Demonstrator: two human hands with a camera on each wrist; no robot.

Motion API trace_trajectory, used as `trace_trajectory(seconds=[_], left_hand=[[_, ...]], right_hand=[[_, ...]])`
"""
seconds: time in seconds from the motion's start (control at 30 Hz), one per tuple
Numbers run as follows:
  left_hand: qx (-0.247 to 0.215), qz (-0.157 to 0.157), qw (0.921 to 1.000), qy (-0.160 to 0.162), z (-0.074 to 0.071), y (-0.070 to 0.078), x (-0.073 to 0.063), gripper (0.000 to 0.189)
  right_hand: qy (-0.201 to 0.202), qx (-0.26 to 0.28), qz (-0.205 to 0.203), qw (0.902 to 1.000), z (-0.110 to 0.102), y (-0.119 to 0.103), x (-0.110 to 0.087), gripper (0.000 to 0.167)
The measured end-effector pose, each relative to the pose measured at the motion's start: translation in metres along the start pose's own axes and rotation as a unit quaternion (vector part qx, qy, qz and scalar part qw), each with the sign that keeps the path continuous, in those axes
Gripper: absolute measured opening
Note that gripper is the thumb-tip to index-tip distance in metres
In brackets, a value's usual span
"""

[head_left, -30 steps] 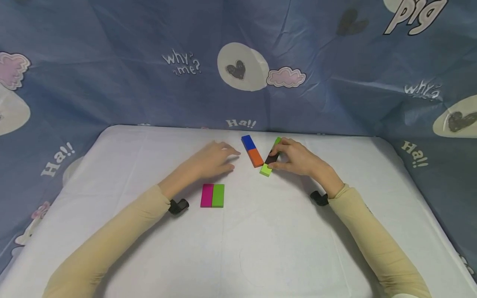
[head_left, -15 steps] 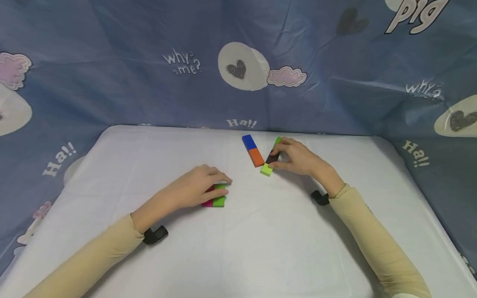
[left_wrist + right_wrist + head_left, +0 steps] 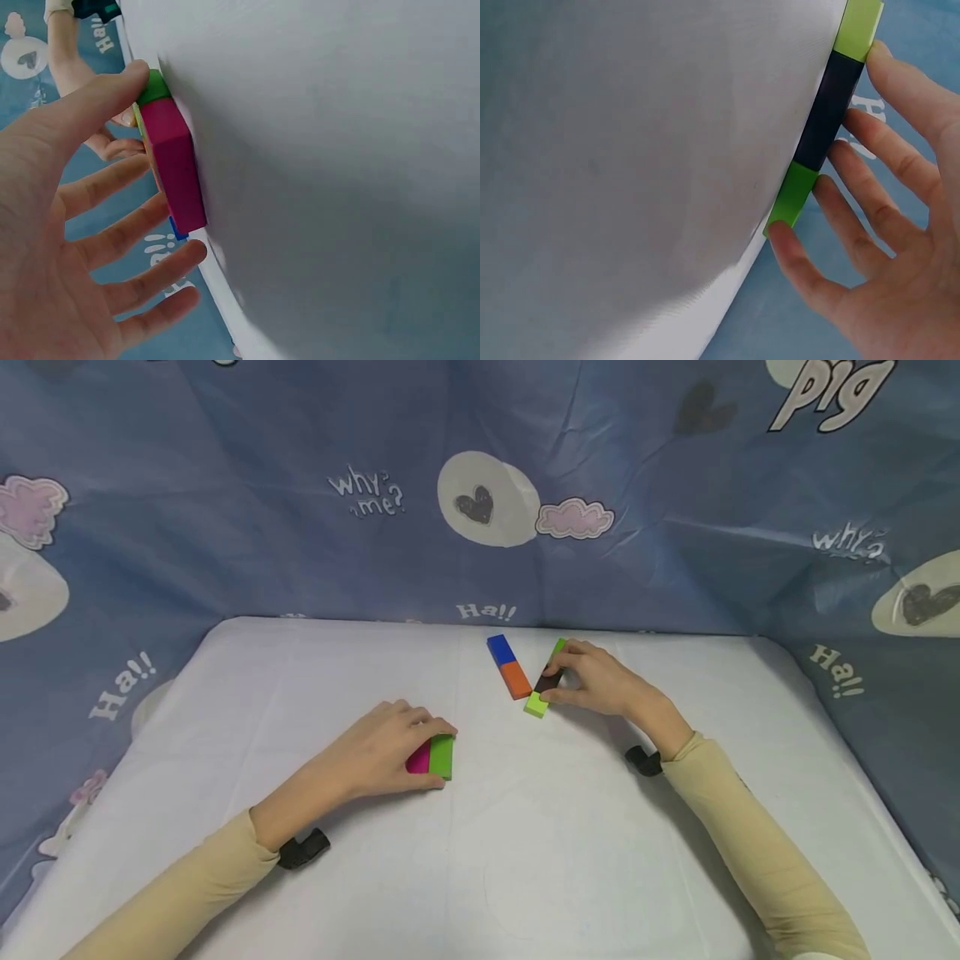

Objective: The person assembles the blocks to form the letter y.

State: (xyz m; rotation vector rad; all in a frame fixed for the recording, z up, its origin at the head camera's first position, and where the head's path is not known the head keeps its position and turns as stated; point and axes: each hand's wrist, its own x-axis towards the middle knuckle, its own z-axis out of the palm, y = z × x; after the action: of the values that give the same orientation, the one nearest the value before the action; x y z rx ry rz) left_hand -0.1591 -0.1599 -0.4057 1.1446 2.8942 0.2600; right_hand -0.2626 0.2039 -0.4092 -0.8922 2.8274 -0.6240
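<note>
In the head view, a magenta block [image 3: 417, 760] and a green block [image 3: 442, 756] lie side by side. My left hand [image 3: 371, 752] reaches over them, its thumb and index finger pinching the green block's two ends; the other fingers are spread in the left wrist view. My right hand [image 3: 600, 681] rests against a slanted row made of a yellow-green block [image 3: 859, 30], a black block [image 3: 829, 109] and a green block [image 3: 793, 191]. Its loosely bent fingertips touch the row's side.
Left of that row, a blue block [image 3: 500, 649] and an orange block [image 3: 515, 680] lie end to end, the orange one meeting the row's near part. Beneath everything is a white-covered table [image 3: 570, 843]; a blue printed cloth [image 3: 300, 560] hangs behind.
My left hand has come back from near the blue and orange blocks to the magenta and green pair, its thumb and index finger moving round the green block. My right hand stays put.
</note>
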Motion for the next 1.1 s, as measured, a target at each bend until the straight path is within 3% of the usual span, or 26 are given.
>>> trace_trajectory(seconds=[0.5,0.8,1.1], left_hand=[[-0.003,0.013,0.9996,0.023,0.006,0.001,-0.001,0.060],[-0.001,0.046,0.9985,0.028,0.011,0.009,0.014,0.054],[-0.006,0.071,0.9975,0.006,0.015,0.020,0.034,0.055]], right_hand=[[-0.002,-0.014,-0.009,0.9999,0.000,-0.002,0.001,0.040],[0.000,-0.009,-0.012,0.9999,0.001,-0.001,0.001,0.039],[0.000,-0.011,-0.005,0.9999,0.001,-0.001,0.001,0.039]])
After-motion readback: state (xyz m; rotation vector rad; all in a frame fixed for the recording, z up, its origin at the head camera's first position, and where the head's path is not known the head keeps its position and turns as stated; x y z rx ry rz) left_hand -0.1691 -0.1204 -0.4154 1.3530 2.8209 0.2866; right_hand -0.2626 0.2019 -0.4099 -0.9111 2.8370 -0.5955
